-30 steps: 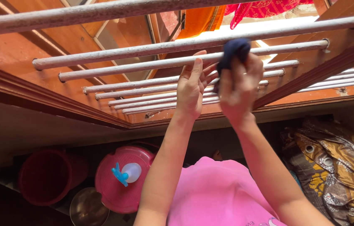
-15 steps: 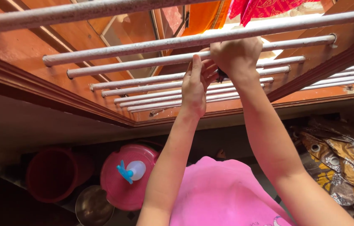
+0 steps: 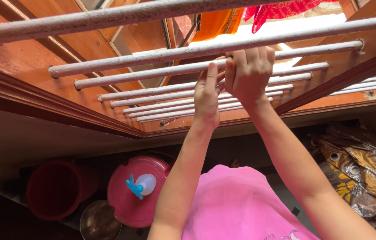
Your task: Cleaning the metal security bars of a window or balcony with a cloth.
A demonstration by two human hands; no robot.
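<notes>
I reach both arms up to the window grille, and I take its third white bar from the top (image 3: 161, 72) as my landmark. My right hand (image 3: 250, 73) is at that bar, fingers curled together over it, the knuckles toward me and the fingertips hidden behind the bar; whether anything is inside that fist I cannot tell, since the palm side faces away. My left hand (image 3: 208, 95) is just beside the right, touching it at the thumb side, with its fingers stretched out straight and close together, lying flat against the bars just below the landmark bar and holding nothing that I can see. Above the landmark bar run two more white bars, the topmost (image 3: 108, 18) the thickest in the view, and beyond them a red cloth (image 3: 286, 9) and an orange cloth (image 3: 217, 22) hang outside in the light. The brown wooden window frame (image 3: 32, 98) runs to the left of the landmark bar. Far below the bar, a pink lid with a white and blue knob (image 3: 137, 191) sits on the floor, a dark red bucket (image 3: 56, 189) to its left, a metal bowl (image 3: 100, 221) just below it, and a brown patterned cloth (image 3: 366, 173) well off to the right. My pink shirt (image 3: 237, 204) fills the bottom middle.
</notes>
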